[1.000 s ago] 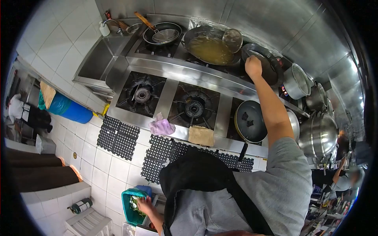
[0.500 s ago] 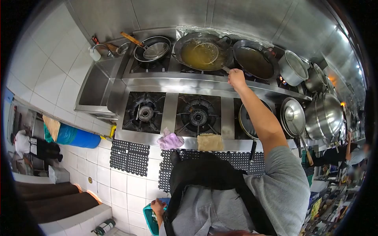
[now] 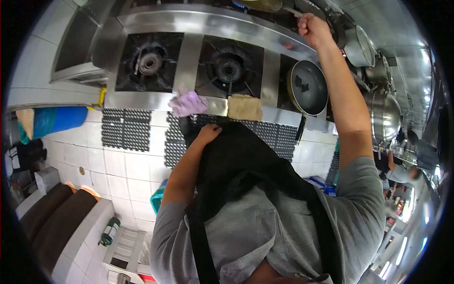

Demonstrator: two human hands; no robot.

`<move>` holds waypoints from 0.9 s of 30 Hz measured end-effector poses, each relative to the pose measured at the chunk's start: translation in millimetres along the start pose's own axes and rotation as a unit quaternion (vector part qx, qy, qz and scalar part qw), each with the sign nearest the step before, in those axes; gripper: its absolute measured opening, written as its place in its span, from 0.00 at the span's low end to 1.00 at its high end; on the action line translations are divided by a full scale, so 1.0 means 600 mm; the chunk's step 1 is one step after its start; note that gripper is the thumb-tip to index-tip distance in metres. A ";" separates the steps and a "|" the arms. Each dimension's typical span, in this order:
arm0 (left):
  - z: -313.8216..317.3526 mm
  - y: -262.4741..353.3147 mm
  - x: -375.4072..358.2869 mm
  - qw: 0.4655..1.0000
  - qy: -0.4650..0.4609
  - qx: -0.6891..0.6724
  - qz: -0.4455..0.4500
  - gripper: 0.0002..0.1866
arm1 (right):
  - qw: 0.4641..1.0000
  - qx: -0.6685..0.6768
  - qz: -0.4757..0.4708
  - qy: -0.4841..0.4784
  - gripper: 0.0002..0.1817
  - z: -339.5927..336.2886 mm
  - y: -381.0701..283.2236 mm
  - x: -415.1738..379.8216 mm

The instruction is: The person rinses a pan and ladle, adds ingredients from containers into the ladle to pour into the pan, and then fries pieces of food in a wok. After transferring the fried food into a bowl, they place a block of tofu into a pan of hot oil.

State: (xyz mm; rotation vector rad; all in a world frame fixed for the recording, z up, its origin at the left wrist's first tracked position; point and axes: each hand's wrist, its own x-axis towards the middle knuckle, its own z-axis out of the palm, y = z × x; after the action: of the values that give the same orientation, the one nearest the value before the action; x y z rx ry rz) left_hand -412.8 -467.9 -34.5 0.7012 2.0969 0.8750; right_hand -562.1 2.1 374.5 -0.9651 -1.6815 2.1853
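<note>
Right hand [image 3: 312, 28] reaches far forward over the stove [image 3: 198, 28], fist clenched around a thin metal handle [image 3: 289, 9] that runs up to the top edge of view; what the handle belongs to is cut off. Left hand [image 3: 208, 133] rests at the waist, fingers curled loosely against the black apron [image 3: 246, 156], whether it pinches the cloth I cannot tell. Dark empty pan [image 3: 308, 87] sits on the front right burner, its handle pointing down over the stove edge, just below the right forearm. Two bare front burners to the left of it, the middle burner [image 3: 229, 70] and the left burner [image 3: 150, 60]. On the front ledge a purple rag [image 3: 188, 103] and a tan cloth [image 3: 245, 107] lie near each other, not touching. Steel pots [image 3: 385, 116] stand at the right. Black floor mats [image 3: 125, 128] on white tile below the stove. Another person [image 3: 402, 173] stands far right, small and blurred.
</note>
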 end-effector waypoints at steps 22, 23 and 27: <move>0.244 0.098 0.130 0.841 0.030 -0.518 -0.150 0.19 | 0.901 -0.341 -0.245 0.106 0.14 -0.109 -0.056 0.051; 0.240 0.102 0.120 0.850 0.051 -0.512 -0.112 0.20 | 0.863 -0.408 -0.268 0.128 0.15 -0.105 -0.059 0.056; 0.200 0.063 0.087 0.918 0.050 -0.388 -0.067 0.23 | 0.640 -0.642 -0.383 0.177 0.22 -0.123 -0.074 0.067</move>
State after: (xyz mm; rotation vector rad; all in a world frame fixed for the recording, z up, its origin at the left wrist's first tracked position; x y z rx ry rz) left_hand -339.9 -365.5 -86.2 0.0869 1.6356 1.5450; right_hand -557.0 95.4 391.2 -0.5265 -2.5926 0.0212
